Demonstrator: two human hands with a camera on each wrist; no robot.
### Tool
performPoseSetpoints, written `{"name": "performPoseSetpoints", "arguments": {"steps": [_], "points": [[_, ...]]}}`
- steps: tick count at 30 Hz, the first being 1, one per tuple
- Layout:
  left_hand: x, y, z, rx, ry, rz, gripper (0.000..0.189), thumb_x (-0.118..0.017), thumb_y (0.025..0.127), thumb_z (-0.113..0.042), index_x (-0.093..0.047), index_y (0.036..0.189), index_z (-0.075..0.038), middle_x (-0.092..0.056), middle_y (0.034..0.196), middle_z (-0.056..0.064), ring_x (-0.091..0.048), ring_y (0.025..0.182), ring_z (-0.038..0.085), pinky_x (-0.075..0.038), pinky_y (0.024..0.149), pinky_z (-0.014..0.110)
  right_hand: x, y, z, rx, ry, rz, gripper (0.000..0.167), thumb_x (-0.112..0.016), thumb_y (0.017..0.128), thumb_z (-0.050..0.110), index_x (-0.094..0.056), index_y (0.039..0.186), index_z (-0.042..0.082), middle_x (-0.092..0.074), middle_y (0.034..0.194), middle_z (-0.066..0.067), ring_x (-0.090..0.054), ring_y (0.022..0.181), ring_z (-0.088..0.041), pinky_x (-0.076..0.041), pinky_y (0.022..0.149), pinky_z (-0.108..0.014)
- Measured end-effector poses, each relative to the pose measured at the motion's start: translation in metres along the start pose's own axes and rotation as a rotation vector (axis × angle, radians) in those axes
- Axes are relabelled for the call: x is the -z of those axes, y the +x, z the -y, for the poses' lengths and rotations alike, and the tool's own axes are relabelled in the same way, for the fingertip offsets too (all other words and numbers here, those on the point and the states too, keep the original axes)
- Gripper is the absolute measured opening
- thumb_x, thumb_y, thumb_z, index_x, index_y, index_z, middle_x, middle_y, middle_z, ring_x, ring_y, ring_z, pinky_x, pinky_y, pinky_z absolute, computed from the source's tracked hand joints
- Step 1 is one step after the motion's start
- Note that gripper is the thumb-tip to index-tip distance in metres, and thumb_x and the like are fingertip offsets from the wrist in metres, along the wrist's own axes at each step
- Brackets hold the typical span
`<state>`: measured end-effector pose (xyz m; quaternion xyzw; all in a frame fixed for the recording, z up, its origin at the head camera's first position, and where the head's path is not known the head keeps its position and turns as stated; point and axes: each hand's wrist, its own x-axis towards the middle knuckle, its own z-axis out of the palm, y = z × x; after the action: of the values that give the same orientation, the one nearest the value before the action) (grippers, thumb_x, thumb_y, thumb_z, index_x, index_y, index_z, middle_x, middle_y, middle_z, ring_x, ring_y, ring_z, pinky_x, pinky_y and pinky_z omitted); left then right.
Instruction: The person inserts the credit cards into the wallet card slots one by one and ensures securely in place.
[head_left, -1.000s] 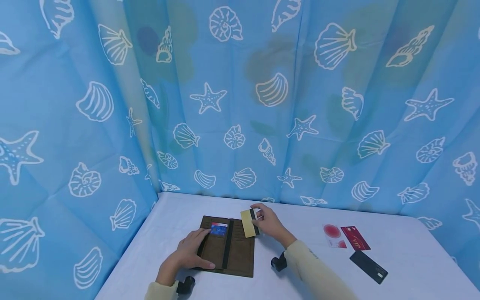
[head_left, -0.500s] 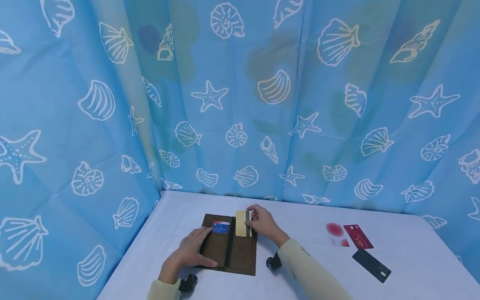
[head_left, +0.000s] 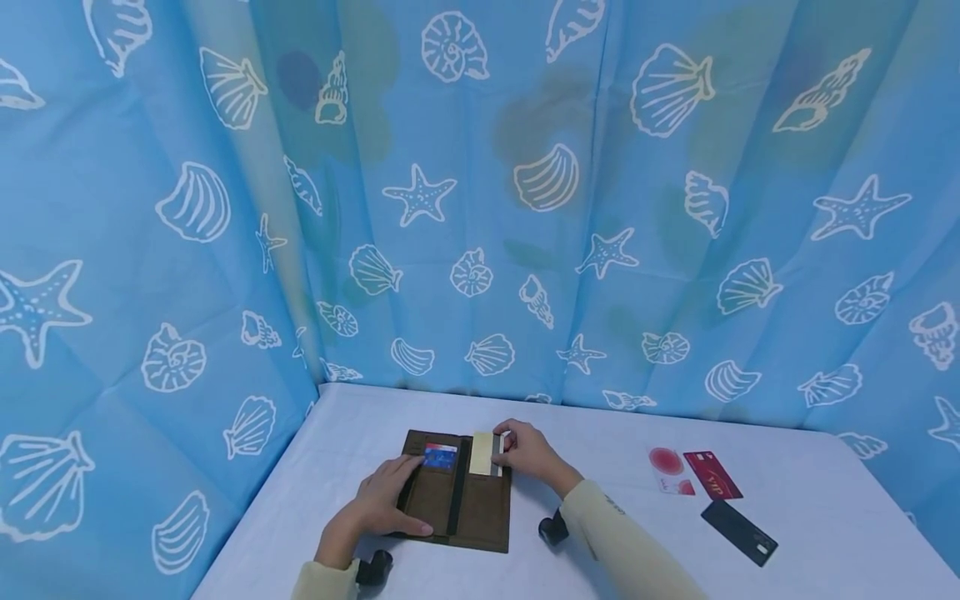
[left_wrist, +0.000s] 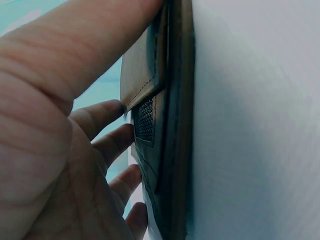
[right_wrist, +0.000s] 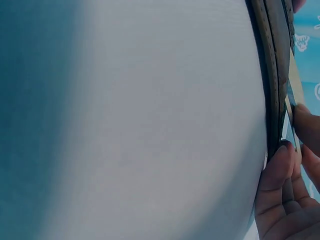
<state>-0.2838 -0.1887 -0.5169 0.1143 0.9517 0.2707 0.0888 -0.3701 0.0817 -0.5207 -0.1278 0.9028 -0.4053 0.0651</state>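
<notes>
A brown wallet (head_left: 480,525) lies unfolded on the table, with a dark strap (head_left: 457,500) down its middle. A blue card (head_left: 439,456) sits in a slot of its left half. My left hand (head_left: 386,497) rests on the wallet's left side, thumb along the near edge and fingers extended; in the left wrist view the fingertips (left_wrist: 128,134) touch its side. With thumb and fingers my right hand (head_left: 534,451) pinches a gold card (head_left: 482,454) with a dark stripe at its right edge. This card stands upright at the slots of the right half, its lower edge hidden there.
To the right on the white table (head_left: 622,508) lie a white card with red circles (head_left: 670,472), a red VIP card (head_left: 712,475) and a black card (head_left: 740,532). A blue shell-patterned curtain (head_left: 480,208) closes off the back and left side.
My right hand has brought the gold card left over the wallet's right half, straightened it and lowered it toward the slots. My left hand has stayed on the wallet.
</notes>
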Motion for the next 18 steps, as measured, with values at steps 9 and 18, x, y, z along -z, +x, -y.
{"name": "performPoseSetpoints", "arguments": {"steps": [9,18], "points": [[-0.001,0.001,-0.002,0.022,-0.009,-0.002,0.108,-0.090,0.065,-0.049,-0.037,0.151,-0.010,-0.040,0.153,0.015,-0.035,0.141,0.037,-0.028,0.112,0.067,0.001,-0.006,-0.002,0.045,-0.064,0.032,0.035,-0.083,0.080,0.016,-0.069,0.110,0.005,-0.059,0.096,-0.005,-0.054,0.083,-0.018,-0.051,0.073,-0.030],[0.001,-0.001,-0.005,0.025,-0.009,0.001,0.107,-0.091,0.065,-0.046,-0.037,0.151,-0.010,-0.040,0.153,0.015,-0.035,0.140,0.037,-0.028,0.112,0.068,0.001,-0.011,0.001,0.065,-0.074,0.086,0.023,-0.079,0.083,0.015,-0.070,0.103,0.008,-0.058,0.091,-0.002,-0.053,0.081,-0.016,-0.049,0.070,-0.028]]}}
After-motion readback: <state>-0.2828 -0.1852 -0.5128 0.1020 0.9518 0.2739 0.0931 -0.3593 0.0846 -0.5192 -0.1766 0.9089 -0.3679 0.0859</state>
